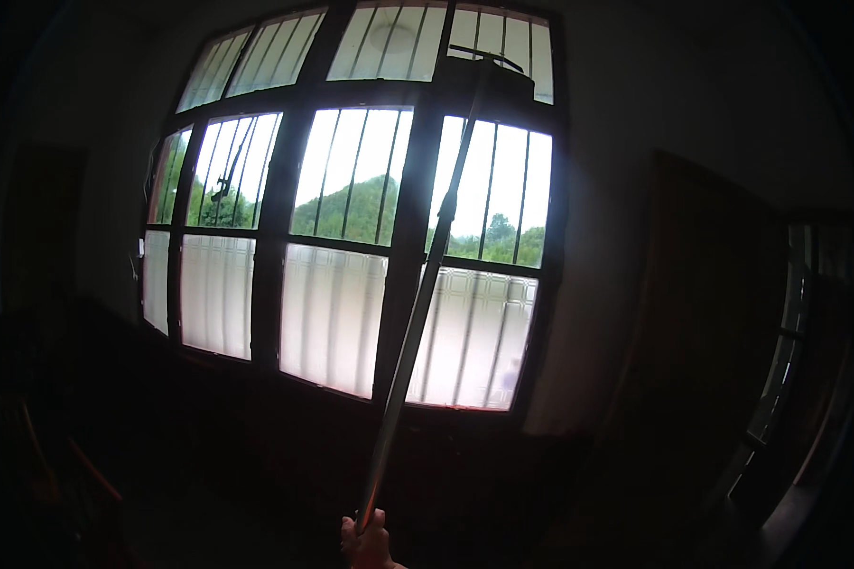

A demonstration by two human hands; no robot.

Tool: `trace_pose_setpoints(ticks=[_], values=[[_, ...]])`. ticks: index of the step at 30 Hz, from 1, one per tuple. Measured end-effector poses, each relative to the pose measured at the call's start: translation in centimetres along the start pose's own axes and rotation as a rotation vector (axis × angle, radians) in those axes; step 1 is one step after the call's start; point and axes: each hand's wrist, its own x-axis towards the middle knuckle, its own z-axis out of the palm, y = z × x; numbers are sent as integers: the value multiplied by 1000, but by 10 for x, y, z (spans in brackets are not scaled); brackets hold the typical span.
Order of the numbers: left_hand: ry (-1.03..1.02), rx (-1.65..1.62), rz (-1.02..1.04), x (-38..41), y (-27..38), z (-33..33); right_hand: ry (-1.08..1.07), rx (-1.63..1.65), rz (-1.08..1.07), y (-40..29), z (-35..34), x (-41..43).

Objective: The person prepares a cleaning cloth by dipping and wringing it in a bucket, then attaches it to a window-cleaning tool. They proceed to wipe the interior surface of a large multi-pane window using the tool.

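My right hand (366, 544), low in the view, is wrapped around the lower part of a long telescopic pole (416, 320). The pole slants up and slightly right across the window (404, 163). At its top end, a dark flat cleaning head (487, 75) overlaps the upper right pane and the crossbar below it. Against the bright glass it shows mostly as a silhouette, so its exact kind and whether it touches the glass cannot be told. My left hand is out of view.
Vertical bars cross the panes; the lower ones have patterned frosted glass (334, 320). A thin dark shape (228, 171) shows at a left pane, perhaps a reflection. Dim walls (601, 249) flank the window. A door (712, 341) stands right, and red-edged furniture (96, 469) sits lower left.
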Motion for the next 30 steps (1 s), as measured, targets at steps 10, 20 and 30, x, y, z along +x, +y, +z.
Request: trace_pose_setpoints(ticks=[10, 20, 30], values=[[-146, -146, 46, -61, 105, 35, 150, 20, -376, -123, -54, 209], [59, 0, -86, -20, -72, -22, -131, 473, -39, 25, -12, 131], [-2, 64, -56, -39, -68, -30, -25, 24, -51, 78, -7, 46]])
